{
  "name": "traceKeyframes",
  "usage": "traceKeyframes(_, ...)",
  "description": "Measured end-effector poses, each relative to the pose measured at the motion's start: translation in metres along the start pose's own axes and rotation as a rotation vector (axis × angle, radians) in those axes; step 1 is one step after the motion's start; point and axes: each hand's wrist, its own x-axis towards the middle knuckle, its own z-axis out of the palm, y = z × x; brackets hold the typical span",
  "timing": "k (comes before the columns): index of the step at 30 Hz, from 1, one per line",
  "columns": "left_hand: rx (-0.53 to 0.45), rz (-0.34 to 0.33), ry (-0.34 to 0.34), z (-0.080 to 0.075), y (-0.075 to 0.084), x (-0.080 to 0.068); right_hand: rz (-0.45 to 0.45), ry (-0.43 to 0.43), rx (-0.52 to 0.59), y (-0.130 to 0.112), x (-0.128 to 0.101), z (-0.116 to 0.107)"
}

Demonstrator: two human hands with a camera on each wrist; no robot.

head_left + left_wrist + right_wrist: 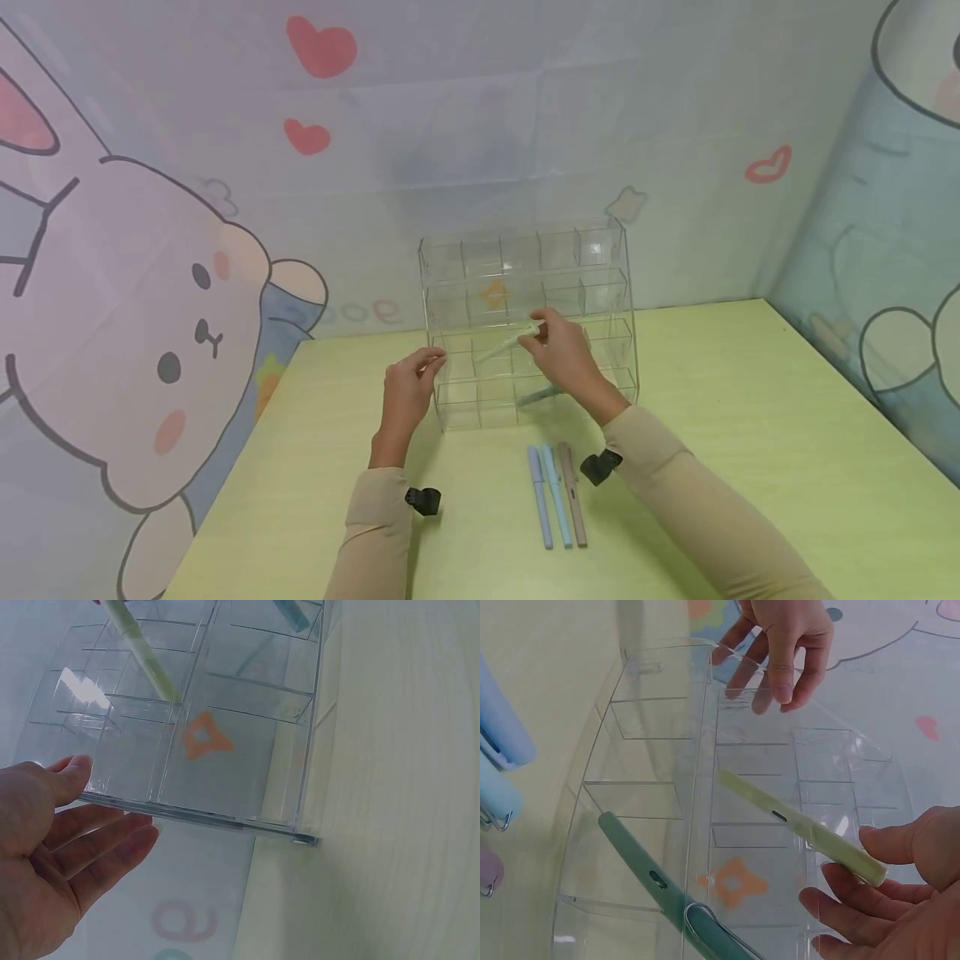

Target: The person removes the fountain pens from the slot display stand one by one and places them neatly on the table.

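The head view looks forward and down from afar — both wrist views share the clear rack (525,292) close-up.

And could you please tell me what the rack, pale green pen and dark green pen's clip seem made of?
The rack looks like clear, glossy plastic, probably acrylic: its panels are see-through with bright glints. The pale green pen seems plastic, fairly matte, with even, opaque color. The clip is apparently metal: thin, greyish bent wire.

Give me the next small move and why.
Probably lower the pale green pen into the clear organizer: the right grip pinches its upper end, its lower end slants toward the organizer, and a teal pen rests in the front tier.
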Motion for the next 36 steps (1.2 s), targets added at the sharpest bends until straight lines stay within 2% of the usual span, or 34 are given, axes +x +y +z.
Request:
traceKeyframes(12,-0.005,-0.021,-0.004,0.000,0.001,0.000,0.010,0.038,-0.004,0.002,0.005,0.007)
traceKeyframes(20,-0.002,-0.028,-0.005,-0.002,0.001,0.001,-0.080,0.181,0.097,0.002,0.002,0.001)
traceKeyframes(30,-0.005,-0.031,-0.011,-0.002,0.002,0.000,-0.177,0.370,0.246,-0.002,-0.005,-0.018)
traceKeyframes(36,-0.007,-0.037,-0.011,-0.001,0.002,0.000,-0.221,0.442,0.290,-0.004,-0.011,-0.030)
